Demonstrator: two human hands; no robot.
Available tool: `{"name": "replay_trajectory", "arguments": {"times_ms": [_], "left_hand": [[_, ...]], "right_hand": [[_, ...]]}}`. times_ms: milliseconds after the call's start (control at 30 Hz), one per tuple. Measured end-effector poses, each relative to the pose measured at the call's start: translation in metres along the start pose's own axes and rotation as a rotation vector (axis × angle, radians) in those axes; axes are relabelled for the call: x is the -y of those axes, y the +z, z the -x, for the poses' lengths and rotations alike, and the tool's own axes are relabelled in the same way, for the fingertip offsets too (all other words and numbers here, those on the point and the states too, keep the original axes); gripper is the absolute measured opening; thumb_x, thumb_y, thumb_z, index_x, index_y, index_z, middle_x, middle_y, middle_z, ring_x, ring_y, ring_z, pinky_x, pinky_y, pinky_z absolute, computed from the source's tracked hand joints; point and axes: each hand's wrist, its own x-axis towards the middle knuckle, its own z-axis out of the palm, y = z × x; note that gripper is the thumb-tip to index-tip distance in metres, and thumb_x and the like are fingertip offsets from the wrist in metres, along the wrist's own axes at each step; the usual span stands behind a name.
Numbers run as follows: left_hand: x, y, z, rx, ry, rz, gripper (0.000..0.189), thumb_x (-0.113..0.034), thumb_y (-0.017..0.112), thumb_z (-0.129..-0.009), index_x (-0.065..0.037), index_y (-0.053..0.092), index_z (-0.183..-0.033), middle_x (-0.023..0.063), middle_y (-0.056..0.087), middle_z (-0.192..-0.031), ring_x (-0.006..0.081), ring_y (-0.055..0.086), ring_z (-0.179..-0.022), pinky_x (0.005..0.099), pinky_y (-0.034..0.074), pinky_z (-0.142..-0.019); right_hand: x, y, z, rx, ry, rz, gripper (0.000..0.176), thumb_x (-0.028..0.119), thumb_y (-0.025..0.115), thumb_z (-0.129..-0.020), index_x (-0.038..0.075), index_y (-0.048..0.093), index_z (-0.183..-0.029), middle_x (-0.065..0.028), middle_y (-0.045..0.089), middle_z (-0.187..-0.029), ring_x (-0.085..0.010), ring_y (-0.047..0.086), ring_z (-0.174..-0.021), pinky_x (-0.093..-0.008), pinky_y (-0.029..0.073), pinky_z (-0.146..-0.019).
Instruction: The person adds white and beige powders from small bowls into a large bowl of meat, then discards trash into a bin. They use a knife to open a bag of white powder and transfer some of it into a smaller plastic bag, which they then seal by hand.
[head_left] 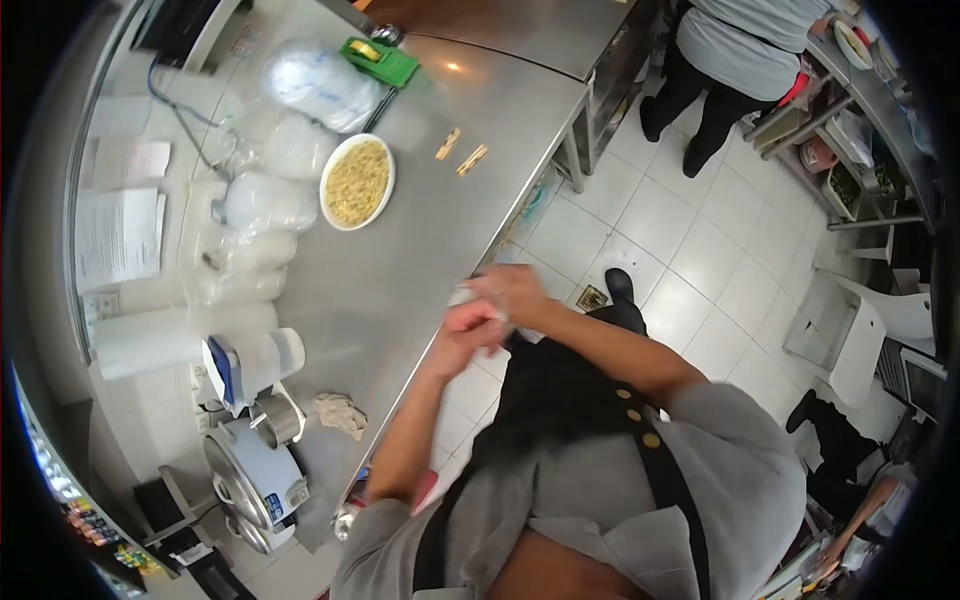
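My left hand and my right hand are together at the front edge of the steel counter. Both look closed, with fingers curled, though motion blurs them. Something whitish shows between them, too smeared to name. Farther back on the counter is a white bowl filled with pale yellow chopped food. Two small wooden clips or stick bundles, one and another, lie to the right of the bowl. Behind it stands a green tape dispenser.
Plastic-wrapped containers line the wall side. Nearer me on the left are a clear pitcher, a metal mug, a crumpled cloth and a rice cooker. Co-workers, one person and another, stand to the right.
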Motion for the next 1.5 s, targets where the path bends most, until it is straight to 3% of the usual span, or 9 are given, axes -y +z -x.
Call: {"name": "replay_trajectory", "arguments": {"times_ms": [133, 200, 267, 333, 467, 567, 700, 1000, 1500], "left_hand": [[0.111, 0.025, -0.139, 0.142, 0.005, 0.709, 0.029, -0.032, 0.052, -0.091, -0.006, 0.050, -0.078, 0.0043, 0.050, -0.073, 0.0154, 0.048, -0.060, 0.0319, 0.041, -0.055], [0.177, 0.003, -0.218, -0.370, -0.231, 0.831, 0.027, -0.032, 0.054, -0.090, -0.005, 0.053, -0.082, 0.0026, 0.050, -0.069, 0.0123, 0.046, -0.057, 0.0292, 0.044, -0.056], [0.233, -0.061, -0.283, -0.367, 0.002, 1.092, 0.032, -0.033, 0.044, -0.095, -0.005, 0.050, -0.080, 0.0042, 0.043, -0.066, 0.0147, 0.041, -0.056, 0.0305, 0.042, -0.055], [0.293, -0.171, -0.334, -0.303, 0.209, 1.151, 0.026, -0.030, 0.055, -0.087, -0.005, 0.053, -0.092, 0.0052, 0.048, -0.071, 0.0161, 0.044, -0.059, 0.0302, 0.047, -0.066], [0.262, -0.193, -0.347, -0.757, 0.110, 0.835, 0.026, -0.030, 0.055, -0.087, -0.005, 0.053, -0.092, 0.0054, 0.048, -0.072, 0.0165, 0.045, -0.060, 0.0306, 0.047, -0.067], [0.271, -0.198, -0.353, -0.811, 0.079, 0.772, 0.027, -0.030, 0.056, -0.086, -0.005, 0.053, -0.092, 0.0055, 0.049, -0.072, 0.0168, 0.045, -0.061, 0.0309, 0.047, -0.068], [0.286, -0.191, -0.320, -0.866, 0.072, 0.753, 0.027, -0.031, 0.056, -0.086, -0.005, 0.053, -0.093, 0.0057, 0.049, -0.073, 0.0172, 0.046, -0.063, 0.0313, 0.047, -0.069], [0.292, -0.200, -0.322, -0.886, 0.033, 0.701, 0.028, -0.032, 0.058, -0.085, -0.005, 0.053, -0.093, 0.0061, 0.050, -0.076, 0.0181, 0.048, -0.065, 0.0323, 0.047, -0.071], [0.293, -0.226, -0.333, -0.872, 0.016, 0.557, 0.031, -0.033, 0.060, -0.083, -0.005, 0.054, -0.094, 0.0067, 0.052, -0.079, 0.0196, 0.050, -0.070, 0.0338, 0.048, -0.074]], "right_hand": [[-0.071, -0.142, 0.067, -0.108, 0.560, 0.384, 0.032, 0.019, 0.072, -0.074, 0.002, 0.050, -0.059, -0.0157, 0.051, -0.054, -0.0322, 0.052, -0.046, -0.0372, 0.041, -0.043], [-0.119, -0.176, 0.109, -0.195, 0.667, 0.461, 0.035, 0.022, 0.074, -0.073, 0.001, 0.049, -0.061, -0.0170, 0.053, -0.055, -0.0338, 0.052, -0.047, -0.0374, 0.041, -0.044], [-0.163, -0.202, 0.151, -0.232, 0.782, 0.485, 0.035, 0.024, 0.076, -0.072, 0.002, 0.050, -0.061, -0.0164, 0.050, -0.052, -0.0298, 0.049, -0.044, -0.0361, 0.039, -0.044], [-0.185, -0.219, 0.174, -0.312, 1.134, 0.516, 0.031, 0.021, 0.074, -0.072, 0.000, 0.051, -0.067, -0.0191, 0.055, -0.059, -0.0303, 0.053, -0.049, -0.0370, 0.042, -0.047], [-0.233, -0.221, 0.236, -0.371, 1.337, 0.463, 0.031, 0.020, 0.076, -0.071, 0.000, 0.053, -0.067, -0.0139, 0.055, -0.057, -0.0201, 0.051, -0.050, -0.0341, 0.041, -0.048], [-0.246, -0.198, 0.234, -0.825, 1.574, -0.216, 0.027, 0.019, 0.075, -0.073, -0.001, 0.058, -0.078, -0.0041, 0.060, -0.071, -0.0142, 0.053, -0.058, -0.0304, 0.043, -0.053], [-0.254, -0.162, 0.188, -0.854, 1.616, -0.467, 0.016, 0.015, 0.069, -0.076, 0.003, 0.057, -0.076, -0.0016, 0.053, -0.060, -0.0107, 0.043, -0.041, -0.0255, 0.027, -0.035], [-0.270, -0.093, 0.148, -0.790, 1.599, -0.616, 0.017, 0.012, 0.069, -0.073, 0.001, 0.057, -0.078, -0.0026, 0.056, -0.063, -0.0101, 0.049, -0.043, -0.0254, 0.033, -0.037], [-0.233, -0.121, 0.295, -0.653, 1.760, -0.411, 0.012, 0.011, 0.067, -0.077, 0.004, 0.059, -0.082, -0.0020, 0.058, -0.067, -0.0103, 0.053, -0.050, -0.0246, 0.037, -0.039]]}}
